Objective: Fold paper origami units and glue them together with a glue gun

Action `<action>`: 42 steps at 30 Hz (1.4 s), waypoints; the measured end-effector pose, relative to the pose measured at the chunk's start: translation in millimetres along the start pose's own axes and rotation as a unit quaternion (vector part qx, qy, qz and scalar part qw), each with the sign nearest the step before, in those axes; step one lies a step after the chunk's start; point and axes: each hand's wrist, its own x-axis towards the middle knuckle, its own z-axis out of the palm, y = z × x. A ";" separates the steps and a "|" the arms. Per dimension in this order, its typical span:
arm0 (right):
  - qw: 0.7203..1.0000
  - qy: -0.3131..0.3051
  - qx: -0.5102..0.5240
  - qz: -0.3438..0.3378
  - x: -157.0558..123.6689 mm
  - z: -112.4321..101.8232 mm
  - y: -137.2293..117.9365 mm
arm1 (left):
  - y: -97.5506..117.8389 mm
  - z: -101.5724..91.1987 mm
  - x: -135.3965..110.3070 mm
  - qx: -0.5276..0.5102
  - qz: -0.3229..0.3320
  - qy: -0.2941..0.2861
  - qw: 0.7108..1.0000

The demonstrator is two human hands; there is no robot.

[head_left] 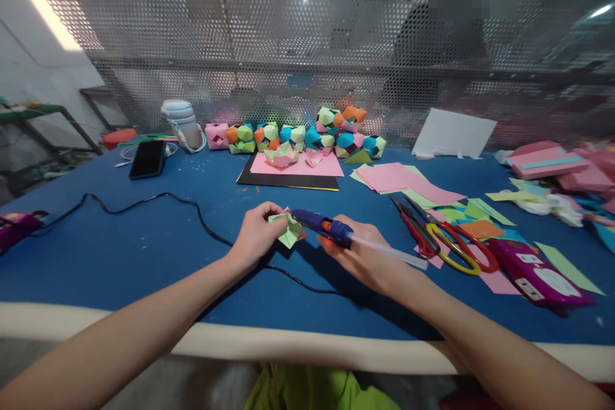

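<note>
Between the fingers of my left hand (257, 234) is a folded paper piece (289, 235), pale green with a bit of pink at its edges. My right hand (368, 253) is wrapped round a blue hot glue gun (314, 221) with an orange part and a red light. A clear glue stick (389, 251) juts from its back end. The gun's nozzle meets the upper edge of the folded paper; whether it touches cannot be made out. Behind my hands, two folded pink and green paper pieces (282, 155) rest on a pink sheet (259, 164) over a black sheet (288, 180).
Folded paper balls (293, 136) line the table's back, beside a bottle (181, 125) and a phone (147, 159). Two scissors (451, 246), pink sheets (408, 182), paper scraps and a purple packet (541, 272) lie right. A black cord (202, 224) crosses the blue table (120, 262).
</note>
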 end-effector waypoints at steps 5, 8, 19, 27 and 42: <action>1.000 -0.007 -0.016 0.018 0.6 -0.8 0.1 | -1.4 0.0 0.1 0.005 -0.001 0.000 1.000; 1.000 -0.003 -0.007 0.010 0.4 -1.6 -0.1 | -1.3 0.0 0.2 -0.005 -0.011 -0.003 1.000; 0.991 0.041 0.069 0.106 9.4 -3.0 13.6 | 5.7 -1.0 -0.2 -0.080 -0.053 0.013 0.995; 0.980 -0.016 -0.019 0.196 22.9 13.4 43.4 | 8.8 1.1 -4.2 -0.203 -0.123 -0.025 0.971; 0.986 -0.019 0.129 0.108 0.0 -26.2 -15.1 | 16.3 8.0 -19.5 -0.184 -0.107 -0.083 0.974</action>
